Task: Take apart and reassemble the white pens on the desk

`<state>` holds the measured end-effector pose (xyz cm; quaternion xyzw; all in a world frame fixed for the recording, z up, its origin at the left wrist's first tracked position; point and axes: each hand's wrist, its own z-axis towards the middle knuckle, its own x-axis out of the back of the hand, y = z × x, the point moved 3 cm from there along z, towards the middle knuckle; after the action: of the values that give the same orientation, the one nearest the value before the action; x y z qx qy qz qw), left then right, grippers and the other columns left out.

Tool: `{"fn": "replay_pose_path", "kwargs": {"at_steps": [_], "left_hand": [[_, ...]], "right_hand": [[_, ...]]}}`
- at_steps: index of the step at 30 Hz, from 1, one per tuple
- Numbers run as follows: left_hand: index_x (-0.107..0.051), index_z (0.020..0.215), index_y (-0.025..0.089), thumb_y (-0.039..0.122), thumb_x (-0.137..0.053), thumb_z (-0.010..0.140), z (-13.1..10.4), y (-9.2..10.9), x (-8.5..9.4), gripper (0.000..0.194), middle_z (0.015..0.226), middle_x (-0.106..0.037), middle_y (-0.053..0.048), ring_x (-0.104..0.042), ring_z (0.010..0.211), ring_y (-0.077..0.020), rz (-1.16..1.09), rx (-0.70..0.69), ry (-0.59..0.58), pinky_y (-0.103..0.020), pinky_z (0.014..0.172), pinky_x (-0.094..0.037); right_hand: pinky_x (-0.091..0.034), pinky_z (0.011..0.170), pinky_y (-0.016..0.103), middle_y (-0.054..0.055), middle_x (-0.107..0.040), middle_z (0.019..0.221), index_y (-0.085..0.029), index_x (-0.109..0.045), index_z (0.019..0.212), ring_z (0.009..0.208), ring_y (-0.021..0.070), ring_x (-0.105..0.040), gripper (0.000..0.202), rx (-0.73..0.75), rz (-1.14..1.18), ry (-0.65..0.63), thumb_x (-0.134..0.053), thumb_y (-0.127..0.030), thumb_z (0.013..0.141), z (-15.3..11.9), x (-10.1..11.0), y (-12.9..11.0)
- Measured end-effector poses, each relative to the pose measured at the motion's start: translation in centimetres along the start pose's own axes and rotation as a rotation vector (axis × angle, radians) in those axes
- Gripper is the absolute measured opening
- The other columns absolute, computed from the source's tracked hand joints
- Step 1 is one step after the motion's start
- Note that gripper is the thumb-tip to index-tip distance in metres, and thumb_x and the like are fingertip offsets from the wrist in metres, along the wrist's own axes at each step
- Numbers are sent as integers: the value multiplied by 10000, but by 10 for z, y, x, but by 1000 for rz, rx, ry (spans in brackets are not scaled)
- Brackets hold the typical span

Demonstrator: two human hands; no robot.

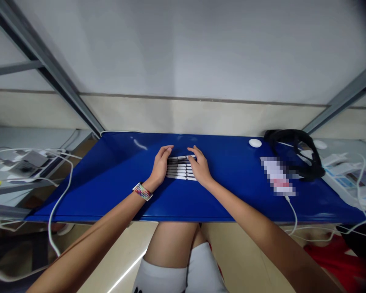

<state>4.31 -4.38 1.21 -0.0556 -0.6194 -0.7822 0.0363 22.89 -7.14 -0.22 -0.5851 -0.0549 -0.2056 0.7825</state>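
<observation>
Several slim white sticks or pens with dark marks (pixel 180 172) lie side by side in a row on the blue table (pixel 225 203). My left hand (pixel 161 163) is at the row's left end, thumb and fingers apart, its palm side against or very near the ends. At the right end is my right hand (pixel 200 166), its fingers spread and curved, thumb over the upper right corner of the row. The two hands frame the row between them. Whether the fingertips press on the ends is too small to tell.
On the table's right side are a blurred-out phone (pixel 277 177) with a white cable, a black head strap (pixel 311 158) and a white oval object (pixel 255 143). White cables (pixel 68 183) hang over the left edge. Metal posts (pixel 79 101) and a wall stand behind.
</observation>
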Motion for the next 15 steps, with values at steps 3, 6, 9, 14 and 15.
{"fn": "replay_pose_path", "kwargs": {"at_steps": [3,6,9,14,15], "left_hand": [[-712,1200,236,542,-499,1050,0,0,0,402,1351,-716,-71,-610,1338,-270,14,-18,-4,-394,1169,-438],[-711,1183,237,535,-490,1050,2,-3,1,394,1342,-716,-73,-612,1340,-265,22,-29,-3,-389,1173,-436],[-713,1169,237,514,-504,1044,2,-5,0,369,1327,-720,-73,-615,1332,-263,-6,-23,6,-392,1182,-427],[-717,1126,232,479,-512,1033,2,-2,-1,334,1300,-731,-73,-618,1313,-271,-13,-7,32,-412,1170,-436],[-718,1122,230,473,-510,1032,2,-2,0,333,1297,-734,-74,-624,1300,-274,4,-1,35,-413,1156,-449]], "right_hand": [[-361,1277,547,114,-576,1596,-269,-728,1312,1537,296,-479,376,8,-10,5,-548,-237,983,1,0,1],[-384,1264,528,105,-607,1559,-277,-735,1288,1509,291,-509,363,26,-41,-1,-546,-232,982,1,0,1],[-389,1261,515,128,-625,1533,-252,-740,1271,1495,295,-526,356,28,-67,-8,-543,-220,977,1,1,1],[-393,1251,558,105,-658,1503,-267,-758,1223,1481,314,-540,328,34,-57,-13,-567,-207,963,3,1,0],[-386,1253,574,100,-664,1500,-270,-764,1208,1497,322,-525,321,32,-49,-16,-572,-201,960,3,1,0]]}}
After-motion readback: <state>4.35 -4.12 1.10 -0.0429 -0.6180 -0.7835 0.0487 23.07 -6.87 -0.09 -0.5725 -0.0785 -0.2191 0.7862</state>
